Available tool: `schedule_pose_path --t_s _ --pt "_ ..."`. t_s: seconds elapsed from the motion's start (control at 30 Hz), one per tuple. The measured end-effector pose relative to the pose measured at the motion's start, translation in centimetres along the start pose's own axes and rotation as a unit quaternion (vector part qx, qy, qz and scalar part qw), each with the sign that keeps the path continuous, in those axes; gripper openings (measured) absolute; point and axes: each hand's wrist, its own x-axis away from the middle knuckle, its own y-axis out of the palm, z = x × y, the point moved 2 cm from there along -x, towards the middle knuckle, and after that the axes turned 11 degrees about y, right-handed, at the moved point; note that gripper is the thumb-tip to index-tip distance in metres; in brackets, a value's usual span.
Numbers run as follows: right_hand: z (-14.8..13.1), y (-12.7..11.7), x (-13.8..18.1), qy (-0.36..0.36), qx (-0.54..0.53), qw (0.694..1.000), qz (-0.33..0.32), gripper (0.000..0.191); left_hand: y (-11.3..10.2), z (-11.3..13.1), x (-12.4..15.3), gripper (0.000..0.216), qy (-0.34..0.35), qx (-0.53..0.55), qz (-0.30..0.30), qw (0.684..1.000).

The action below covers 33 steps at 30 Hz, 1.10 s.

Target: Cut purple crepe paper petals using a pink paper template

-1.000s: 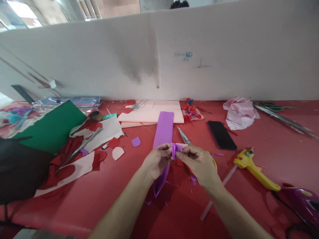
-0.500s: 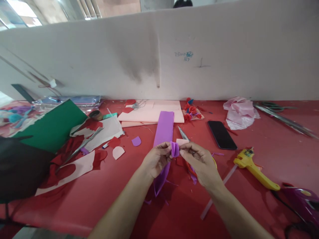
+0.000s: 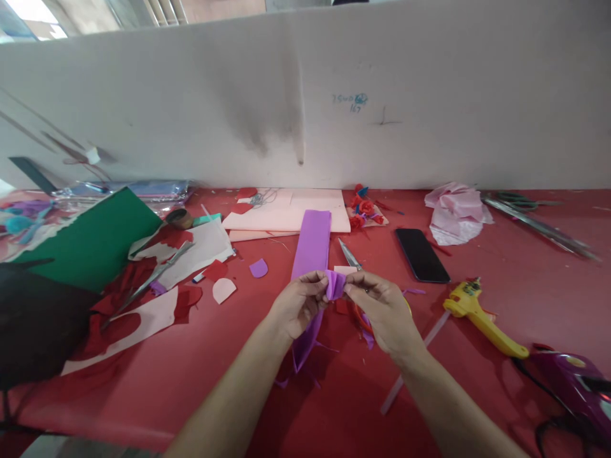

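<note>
A small folded piece of purple paper (image 3: 335, 285) is pinched between both hands in front of me. My left hand (image 3: 303, 302) grips its left edge with thumb and fingertips. On the opposite edge, my right hand (image 3: 379, 305) is closed in a pinch. Below them lies a long folded strip of purple crepe paper (image 3: 312, 245), running away from me and partly covered by my left hand. Scissors (image 3: 350, 254) lie under and beside my right hand; their blades point away and the orange handle is mostly hidden.
A yellow glue gun (image 3: 484, 321) with a long glue stick and a black phone (image 3: 422, 256) lie right. Pale pink sheets (image 3: 277, 213) and small red flowers (image 3: 365, 208) are at the back. Red and pink scraps (image 3: 147, 324) and a green sheet (image 3: 90, 242) cover the left.
The purple piece between my fingers looks spread slightly wider, its folds more open. The whole view has shifted a little; the things on the table stay where they were.
</note>
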Motion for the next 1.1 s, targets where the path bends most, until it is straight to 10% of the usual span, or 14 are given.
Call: schedule_pose_path --t_s 1.1 --pt "0.4 0.7 -0.3 0.030 -0.054 0.997 -0.037 0.007 1.2 0.3 0.6 0.022 -0.093 0.083 0.061 0.990"
